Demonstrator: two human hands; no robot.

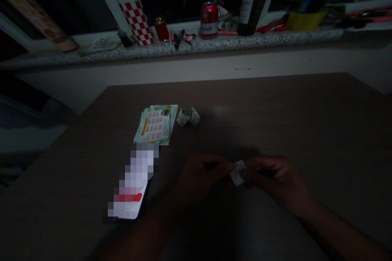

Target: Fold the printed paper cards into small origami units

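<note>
A small folded piece of printed paper [237,176] is held between my two hands above the wooden table [275,114]. My left hand [203,173] pinches its left edge between thumb and fingers. On its right side, my right hand [277,175] grips it the same way. Beyond my hands lie two small folded paper pieces [193,116] of similar print, close together. Beside them, to the left, is a stack of printed paper sheets [156,125] with green borders and orange number blocks. The light is dim, so fine folds are hard to make out.
A lit phone [134,187], its screen partly blurred, lies left of my left hand. Along the granite windowsill [183,51] stand a red-and-white checkered bottle [136,18], a red can [209,20], a dark bottle [249,12] and a yellow container [306,20].
</note>
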